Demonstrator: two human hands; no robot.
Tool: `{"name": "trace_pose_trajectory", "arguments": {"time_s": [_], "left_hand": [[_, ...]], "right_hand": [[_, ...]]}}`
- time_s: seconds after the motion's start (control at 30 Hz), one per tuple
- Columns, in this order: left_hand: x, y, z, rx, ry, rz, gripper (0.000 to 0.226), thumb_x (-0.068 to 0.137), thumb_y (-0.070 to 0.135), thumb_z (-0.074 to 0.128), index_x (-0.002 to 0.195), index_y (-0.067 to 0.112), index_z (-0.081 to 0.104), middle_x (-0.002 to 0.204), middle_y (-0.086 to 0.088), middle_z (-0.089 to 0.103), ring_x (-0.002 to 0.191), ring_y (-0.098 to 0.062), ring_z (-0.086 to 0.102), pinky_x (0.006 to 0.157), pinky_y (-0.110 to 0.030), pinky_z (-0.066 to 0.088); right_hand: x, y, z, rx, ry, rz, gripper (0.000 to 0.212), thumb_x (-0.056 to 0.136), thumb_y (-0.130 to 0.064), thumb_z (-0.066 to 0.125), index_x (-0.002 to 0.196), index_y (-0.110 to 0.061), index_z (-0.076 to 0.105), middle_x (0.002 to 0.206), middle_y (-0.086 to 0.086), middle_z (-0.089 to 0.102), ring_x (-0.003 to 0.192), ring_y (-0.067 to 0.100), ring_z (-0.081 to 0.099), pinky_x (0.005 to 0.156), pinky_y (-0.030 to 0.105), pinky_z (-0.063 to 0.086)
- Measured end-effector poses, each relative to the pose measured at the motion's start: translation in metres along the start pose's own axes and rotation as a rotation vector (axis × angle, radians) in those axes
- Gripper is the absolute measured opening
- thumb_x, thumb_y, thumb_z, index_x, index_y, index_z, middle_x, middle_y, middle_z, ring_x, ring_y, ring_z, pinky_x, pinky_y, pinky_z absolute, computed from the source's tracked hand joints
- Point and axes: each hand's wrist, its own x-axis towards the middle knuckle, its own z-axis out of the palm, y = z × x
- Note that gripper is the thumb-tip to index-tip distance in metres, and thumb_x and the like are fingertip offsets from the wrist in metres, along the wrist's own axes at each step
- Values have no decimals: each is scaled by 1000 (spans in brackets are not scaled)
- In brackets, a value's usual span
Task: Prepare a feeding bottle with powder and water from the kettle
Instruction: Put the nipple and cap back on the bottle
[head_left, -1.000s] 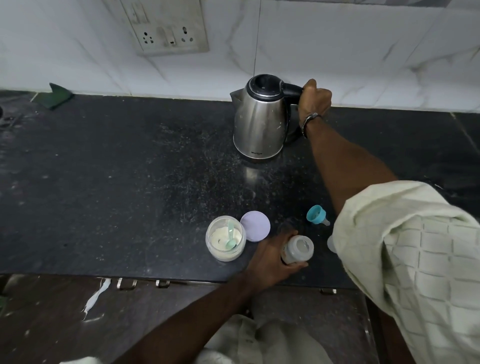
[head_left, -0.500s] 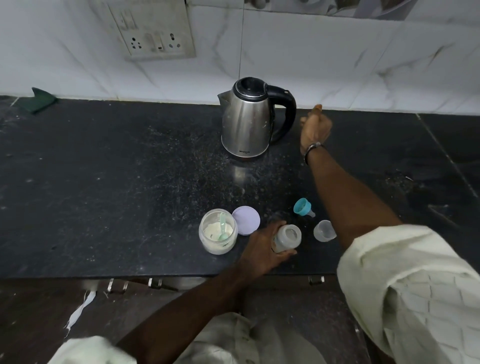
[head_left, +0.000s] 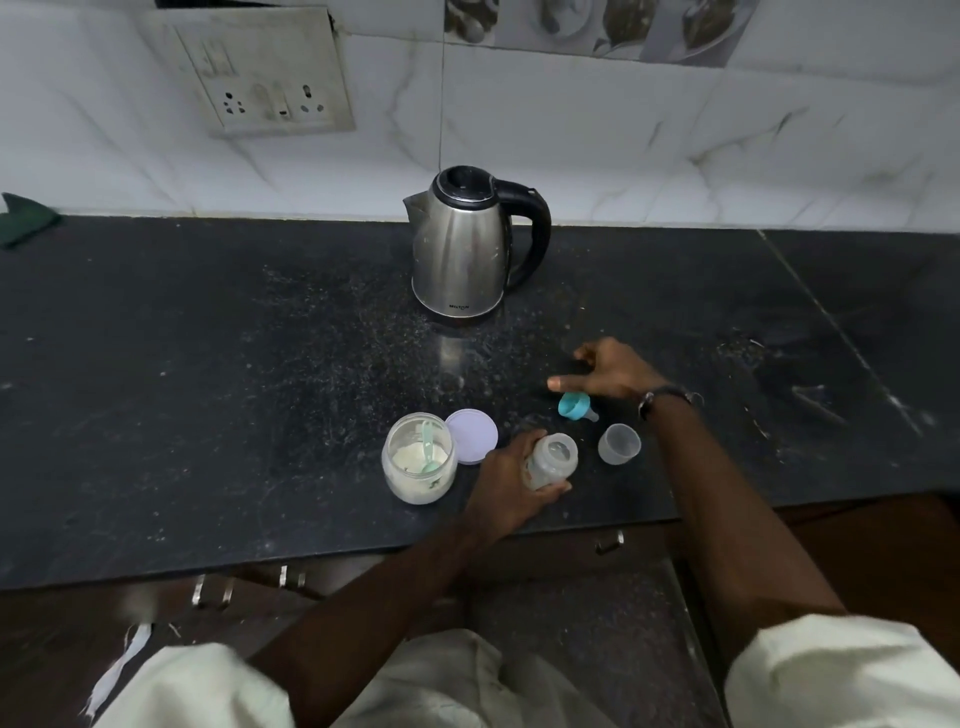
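Note:
My left hand (head_left: 511, 480) grips the open feeding bottle (head_left: 551, 460), which stands on the black counter (head_left: 208, 389) near its front edge. My right hand (head_left: 610, 371) hovers with fingers spread just above the teal teat ring (head_left: 575, 406), holding nothing. The steel kettle (head_left: 462, 249) with its black handle stands at the back by the wall, untouched. Left of the bottle is the open powder jar (head_left: 420, 457) with a green scoop (head_left: 428, 447) inside, its lilac lid (head_left: 471, 435) lying beside it. A clear bottle cap (head_left: 618, 442) lies to the right of the bottle.
A wall socket panel (head_left: 265, 78) sits on the marble backsplash. A green cloth (head_left: 23, 218) lies at the far left of the counter. Drawer handles (head_left: 609, 541) run below the counter's front edge.
My right hand let go of the kettle handle and drew back toward me, coming down over the teal teat ring. My left hand stayed on the bottle.

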Motion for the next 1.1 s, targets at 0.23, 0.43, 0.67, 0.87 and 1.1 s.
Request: {"name": "trace_pose_trajectory", "arguments": {"time_s": [0.23,0.43,0.67,0.87,1.1], "left_hand": [[1,-1,-1,7,-16,20,70,70,35,88,131,18,56,124,4,67,112,-6,60,98,-20,46],[1,-1,-2,-9,-20,26,70,69,34,88,129,20,56,123,6,67,111,-5,61,97,-20,46],[1,-3,-1,-19,-13,33,70,69,35,88,130,20,57,123,6,67,112,-6,61,98,-24,48],[2,-2,-2,-16,-17,38,68,70,35,88,128,19,56,123,4,68,111,-9,62,98,-27,50],[3,-1,-2,-15,-26,41,68,71,34,87,129,17,56,122,1,68,111,-13,64,99,-33,51]], "right_hand": [[-11,13,18,-282,-1,56,79,61,-37,89,128,-20,51,131,4,56,116,25,55,102,47,44],[-18,8,31,-242,69,-24,52,73,-32,82,118,-25,57,125,5,56,111,23,56,100,48,45],[-45,-16,8,-77,180,-202,54,72,-37,83,119,-19,63,112,-1,64,98,13,60,78,26,47],[-83,-43,-13,-141,132,-264,52,62,-40,89,106,-22,66,101,-7,65,90,9,61,71,21,49],[-110,-48,-3,-379,85,-316,55,66,-32,87,115,-22,64,111,-4,58,100,14,56,78,29,48]]}}
